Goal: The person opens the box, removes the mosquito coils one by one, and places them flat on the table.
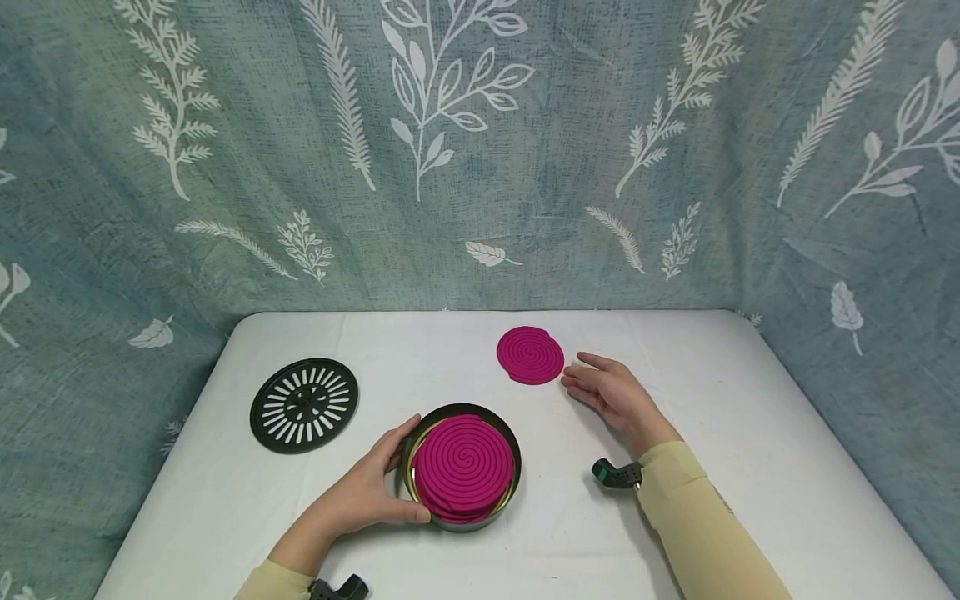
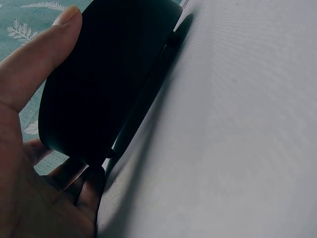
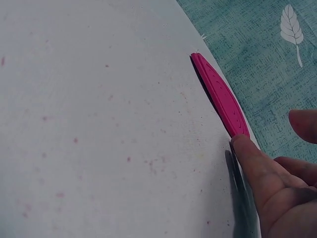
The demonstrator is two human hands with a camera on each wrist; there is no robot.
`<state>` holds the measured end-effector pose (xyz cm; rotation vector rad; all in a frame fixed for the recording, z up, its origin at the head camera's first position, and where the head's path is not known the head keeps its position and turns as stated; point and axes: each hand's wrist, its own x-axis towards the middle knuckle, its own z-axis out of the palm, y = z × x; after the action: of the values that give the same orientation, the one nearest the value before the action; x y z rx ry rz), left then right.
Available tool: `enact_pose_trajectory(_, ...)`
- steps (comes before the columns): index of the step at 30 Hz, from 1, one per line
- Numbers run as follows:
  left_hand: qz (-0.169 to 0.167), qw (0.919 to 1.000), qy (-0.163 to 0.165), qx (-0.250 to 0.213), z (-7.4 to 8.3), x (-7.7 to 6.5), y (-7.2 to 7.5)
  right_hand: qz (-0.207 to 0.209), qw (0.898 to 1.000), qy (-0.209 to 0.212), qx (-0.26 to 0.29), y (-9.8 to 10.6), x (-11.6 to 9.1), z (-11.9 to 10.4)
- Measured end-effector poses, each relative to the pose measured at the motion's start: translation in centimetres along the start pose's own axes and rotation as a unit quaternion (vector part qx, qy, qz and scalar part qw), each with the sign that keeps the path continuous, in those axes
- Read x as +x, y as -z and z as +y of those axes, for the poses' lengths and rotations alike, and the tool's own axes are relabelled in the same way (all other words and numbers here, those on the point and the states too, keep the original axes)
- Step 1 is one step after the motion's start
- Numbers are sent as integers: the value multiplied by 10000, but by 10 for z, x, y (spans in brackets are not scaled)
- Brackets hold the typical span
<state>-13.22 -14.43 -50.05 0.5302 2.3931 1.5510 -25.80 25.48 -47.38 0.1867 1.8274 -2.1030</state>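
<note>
My left hand (image 1: 367, 492) holds a round dark tin (image 1: 459, 409) by its left side, with the thumb at the near rim and the fingers at the far side. In the left wrist view the tin (image 2: 114, 74) looks almost black, and small feet show beneath it. Inside sits a stack of magenta mosquito coils (image 1: 465, 462). Another magenta mosquito coil (image 1: 531, 356) lies flat on the table behind the tin. Just right of that coil is my right hand (image 1: 611, 396), its fingers loosely extended and holding nothing. One fingertip overlaps the coil's edge (image 3: 233, 116) in the right wrist view; whether they touch, I cannot tell.
A black slotted round lid (image 1: 306, 406) lies on the left of the white table (image 1: 675, 333). Leaf-patterned green-blue cloth (image 1: 540, 167) hangs behind the table and along both sides. Each wrist wears a small black camera (image 1: 617, 475).
</note>
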Motion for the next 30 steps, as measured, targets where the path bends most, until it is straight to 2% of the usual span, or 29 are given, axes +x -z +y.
enact_pose_trajectory(13, 18, 10000, -23, 96, -5, -1, 0, -152, 9998, 51, 94, -2, -6, 1)
enact_pose_trajectory(19, 20, 10000, -38, 73, -4, 0, 0, -241, 9993, 190, -219, -10, -15, -5)
enact_pose_trajectory(30, -5, 10000, 22, 82, 1, 0, 1, -641, 9937, 614, -682, -31, -32, -13)
